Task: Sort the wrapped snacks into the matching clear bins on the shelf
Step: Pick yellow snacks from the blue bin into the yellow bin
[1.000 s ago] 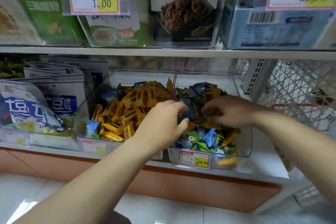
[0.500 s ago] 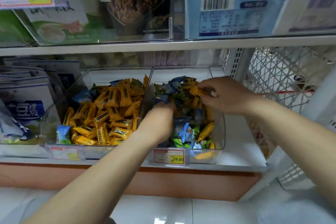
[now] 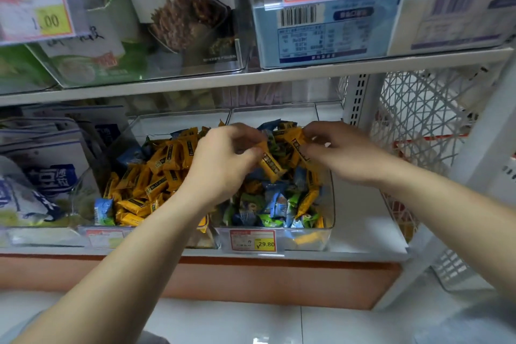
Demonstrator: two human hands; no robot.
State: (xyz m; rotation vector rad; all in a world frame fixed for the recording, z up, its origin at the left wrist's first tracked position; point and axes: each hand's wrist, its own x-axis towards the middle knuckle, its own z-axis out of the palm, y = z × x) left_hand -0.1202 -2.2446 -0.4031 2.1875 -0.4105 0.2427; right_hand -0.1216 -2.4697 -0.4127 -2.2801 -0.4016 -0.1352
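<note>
Two clear bins stand side by side on the lower shelf. The left bin [image 3: 83, 190] is piled with yellow wrapped snacks [image 3: 156, 176] plus a few blue ones. The right bin [image 3: 331, 212] holds mixed blue, green and yellow snacks [image 3: 273, 204]. My left hand [image 3: 223, 162] hovers over the divide between the bins and pinches a yellow snack [image 3: 270, 165]. My right hand [image 3: 340, 153] is over the back of the right bin, its fingers pinching another yellow snack [image 3: 297, 145].
A yellow price tag [image 3: 254, 241] reading 29.80 hangs on the right bin's front. White and blue bags [image 3: 42, 176] fill the bin to the left. The upper shelf [image 3: 251, 78] carries boxed goods close overhead. A white wire basket [image 3: 418, 126] stands at the right.
My left hand rose out of the right bin with a yellow snack and shifted toward the back. My right hand stayed at the bin's rear, still pinching a yellow snack. The camera moved closer.
</note>
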